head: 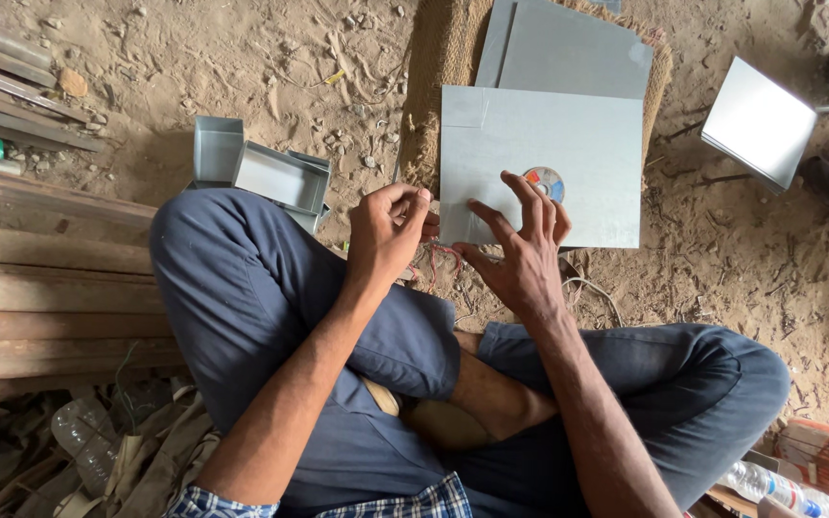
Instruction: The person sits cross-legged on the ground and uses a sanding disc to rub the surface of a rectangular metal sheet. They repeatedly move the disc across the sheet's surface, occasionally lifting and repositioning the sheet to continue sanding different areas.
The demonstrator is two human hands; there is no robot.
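Observation:
A square grey metal sheet (568, 144) lies on the sandy ground in front of my crossed legs. My right hand (520, 249) rests its spread fingers on the sheet's near edge, the fingertips next to a small round disc (546, 181) with orange and blue marks. My left hand (389, 228) is curled at the sheet's near left corner, fingers pinched together; whether it holds something small I cannot tell. A tangle of thin reddish wire (437, 259) lies just below both hands.
More grey sheets (568, 48) lie on burlap (443, 67) behind. Folded metal boxes (271, 173) sit left of my knee. Rusty steel bars (40, 278) run along the left. Another sheet (758, 120) is tilted at right, a plastic bottle (769, 484) at bottom right.

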